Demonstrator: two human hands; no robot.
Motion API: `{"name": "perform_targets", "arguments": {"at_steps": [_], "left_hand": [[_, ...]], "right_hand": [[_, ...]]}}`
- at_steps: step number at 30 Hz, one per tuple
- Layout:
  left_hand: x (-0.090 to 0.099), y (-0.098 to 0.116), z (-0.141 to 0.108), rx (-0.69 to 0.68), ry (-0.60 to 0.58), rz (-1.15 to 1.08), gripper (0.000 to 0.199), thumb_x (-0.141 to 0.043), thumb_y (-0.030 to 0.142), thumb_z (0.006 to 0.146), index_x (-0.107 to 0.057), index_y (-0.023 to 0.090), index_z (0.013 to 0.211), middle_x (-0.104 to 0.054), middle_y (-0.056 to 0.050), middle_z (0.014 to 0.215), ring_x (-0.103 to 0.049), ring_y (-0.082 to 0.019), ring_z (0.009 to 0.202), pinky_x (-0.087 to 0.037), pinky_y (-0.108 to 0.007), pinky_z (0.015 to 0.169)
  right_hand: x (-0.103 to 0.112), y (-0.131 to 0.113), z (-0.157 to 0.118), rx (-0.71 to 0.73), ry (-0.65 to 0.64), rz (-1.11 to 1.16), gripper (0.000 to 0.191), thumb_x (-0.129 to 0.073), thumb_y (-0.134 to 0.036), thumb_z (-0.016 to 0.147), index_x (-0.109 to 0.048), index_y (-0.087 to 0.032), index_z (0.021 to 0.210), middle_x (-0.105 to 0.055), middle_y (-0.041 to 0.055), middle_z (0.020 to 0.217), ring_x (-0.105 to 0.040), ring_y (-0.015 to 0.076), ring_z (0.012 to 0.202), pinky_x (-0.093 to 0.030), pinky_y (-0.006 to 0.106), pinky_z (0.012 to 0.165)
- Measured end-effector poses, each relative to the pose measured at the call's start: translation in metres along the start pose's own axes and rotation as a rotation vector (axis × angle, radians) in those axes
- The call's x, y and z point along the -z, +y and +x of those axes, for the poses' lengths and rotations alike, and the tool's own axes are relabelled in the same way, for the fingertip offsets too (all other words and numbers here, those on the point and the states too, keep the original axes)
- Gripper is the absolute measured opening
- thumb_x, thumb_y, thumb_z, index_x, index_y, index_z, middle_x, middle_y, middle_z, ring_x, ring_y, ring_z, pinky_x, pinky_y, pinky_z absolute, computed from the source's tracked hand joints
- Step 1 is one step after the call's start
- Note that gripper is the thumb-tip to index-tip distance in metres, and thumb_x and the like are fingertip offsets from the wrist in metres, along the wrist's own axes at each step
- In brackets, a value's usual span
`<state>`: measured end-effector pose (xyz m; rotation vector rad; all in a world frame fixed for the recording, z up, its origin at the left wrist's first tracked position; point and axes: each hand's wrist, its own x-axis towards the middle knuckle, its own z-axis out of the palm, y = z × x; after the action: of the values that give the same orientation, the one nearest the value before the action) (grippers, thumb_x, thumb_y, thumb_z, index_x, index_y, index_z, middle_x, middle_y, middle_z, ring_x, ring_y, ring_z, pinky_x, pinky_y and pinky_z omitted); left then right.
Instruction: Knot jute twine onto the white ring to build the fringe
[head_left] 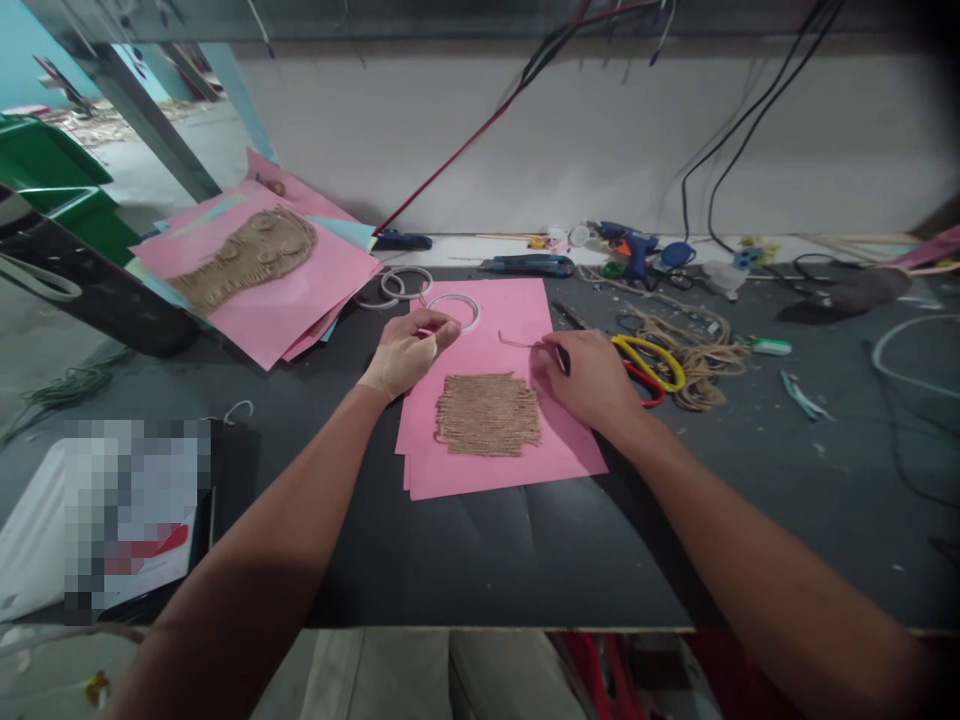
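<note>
Centrally in the frame, a woven-looking mat of brown twine (487,415) lies flat on pink sheets (502,482), its strands running side to side and its ends ragged. The sheets rest on the dark bench (487,570), slightly fanned at their lower left corner.

The left hand (406,352), left of centre, is over the upper left edge of the sheets, its fingers curled and the thumb drawn close to the fingertips. A white ring (475,310) shows right behind those fingertips — whether they grip it, or anything else, I cannot tell. More pale rings (407,283) sit just above that hand.

The right hand (589,380), right of centre, is nearly closed, with thumb and forefinger pinching a thin strand (516,343) that points left across the pink, above the mat. Just beyond that hand to the right are yellow and red scissor handles (679,368), partly hidden by it, and past them a loose tangle of twine (705,365).

At the upper left, a stack of pink and pale blue papers (262,320) carries a larger twine shape (262,250) with small coils on it. Along the back of the bench, in the upper middle, lies a blue and black cutter (532,265); a blue glue gun (636,250) is to its right — among small scraps and cables.
</note>
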<state>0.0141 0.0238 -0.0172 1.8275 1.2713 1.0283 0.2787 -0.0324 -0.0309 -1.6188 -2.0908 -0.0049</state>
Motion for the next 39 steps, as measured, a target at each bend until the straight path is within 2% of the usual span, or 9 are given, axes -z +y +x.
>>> {"name": "perform_targets", "arguments": {"at_steps": [7,16,21,25,28,30,34,36,39], "left_hand": [[0.000,-0.001,0.000,0.003,-0.018,0.003,0.040,-0.066,0.052,0.083,-0.077,0.016,0.096,-0.075,-0.008,0.090,-0.064,-0.019,0.080,-0.050,-0.031,0.072],[-0.001,0.006,-0.004,-0.009,-0.079,0.029,0.034,-0.068,0.049,0.082,-0.078,0.018,0.092,-0.074,-0.008,0.096,-0.055,-0.014,0.069,-0.047,-0.027,0.061],[-0.001,0.007,-0.005,-0.035,-0.078,0.038,0.032,-0.069,0.048,0.082,-0.077,0.019,0.092,-0.074,-0.008,0.098,-0.058,-0.015,0.071,-0.050,-0.030,0.067],[-0.003,0.006,-0.003,-0.119,-0.096,0.032,0.026,-0.071,0.042,0.082,-0.077,0.018,0.091,-0.074,-0.011,0.109,-0.067,-0.021,0.094,-0.053,-0.037,0.087],[-0.004,0.008,-0.002,-0.220,-0.155,0.060,0.023,-0.071,0.039,0.083,-0.078,0.019,0.092,-0.069,-0.013,0.126,-0.065,-0.026,0.115,-0.050,-0.042,0.103],[-0.005,0.009,-0.001,-0.345,-0.212,0.109,0.021,-0.073,0.039,0.084,-0.078,0.020,0.092,-0.066,-0.012,0.134,-0.060,-0.028,0.124,-0.046,-0.045,0.111],[-0.010,0.007,0.001,-0.622,-0.291,0.197,0.030,-0.078,0.044,0.081,-0.078,0.019,0.097,-0.063,-0.014,0.140,-0.059,-0.031,0.127,-0.043,-0.054,0.113],[-0.014,0.004,0.001,-0.680,-0.315,0.218,0.034,-0.079,0.046,0.081,-0.077,0.019,0.102,-0.064,-0.015,0.138,-0.059,-0.032,0.126,-0.044,-0.056,0.112],[-0.018,0.002,0.001,-0.694,-0.331,0.194,0.041,-0.081,0.048,0.078,-0.076,0.020,0.107,-0.069,-0.014,0.130,-0.059,-0.032,0.127,-0.047,-0.056,0.110]], "right_hand": [[-0.005,0.009,0.003,-0.007,0.028,-0.009,0.020,-0.054,-0.021,0.092,-0.074,-0.017,0.092,-0.072,0.0121,0.097,-0.062,0.0305,0.094,-0.047,0.048,0.090],[-0.012,0.014,0.006,-0.019,0.030,0.048,0.014,-0.057,-0.024,0.092,-0.069,-0.017,0.091,-0.066,0.0130,0.096,-0.060,0.0301,0.095,-0.049,0.046,0.086],[-0.014,0.017,0.008,-0.035,0.007,-0.005,0.017,-0.053,-0.025,0.093,-0.065,-0.018,0.084,-0.067,0.0139,0.095,-0.059,0.0315,0.095,-0.047,0.048,0.087],[-0.015,0.016,0.010,-0.042,0.001,0.021,0.015,-0.046,-0.018,0.091,-0.060,-0.019,0.091,-0.068,0.0128,0.089,-0.061,0.0292,0.086,-0.046,0.045,0.079],[-0.010,0.012,0.009,-0.035,-0.021,0.085,0.015,-0.045,-0.015,0.089,-0.057,-0.020,0.095,-0.068,0.0104,0.085,-0.061,0.0259,0.078,-0.044,0.039,0.071],[-0.006,0.008,0.008,-0.022,-0.041,0.117,0.013,-0.048,-0.016,0.087,-0.056,-0.020,0.096,-0.068,0.0091,0.084,-0.061,0.0247,0.075,-0.043,0.035,0.067],[0.001,-0.002,0.007,0.057,-0.027,0.162,0.016,-0.055,-0.016,0.085,-0.057,-0.020,0.100,-0.070,0.0084,0.088,-0.063,0.0242,0.078,-0.044,0.033,0.068],[0.004,-0.006,0.006,0.106,-0.009,0.189,0.015,-0.055,-0.016,0.087,-0.059,-0.020,0.101,-0.071,0.0087,0.091,-0.066,0.0245,0.082,-0.046,0.033,0.071],[0.008,-0.010,0.005,0.137,0.044,0.231,0.013,-0.050,-0.019,0.094,-0.060,-0.021,0.101,-0.073,0.0083,0.094,-0.068,0.0237,0.085,-0.048,0.034,0.075]]}}
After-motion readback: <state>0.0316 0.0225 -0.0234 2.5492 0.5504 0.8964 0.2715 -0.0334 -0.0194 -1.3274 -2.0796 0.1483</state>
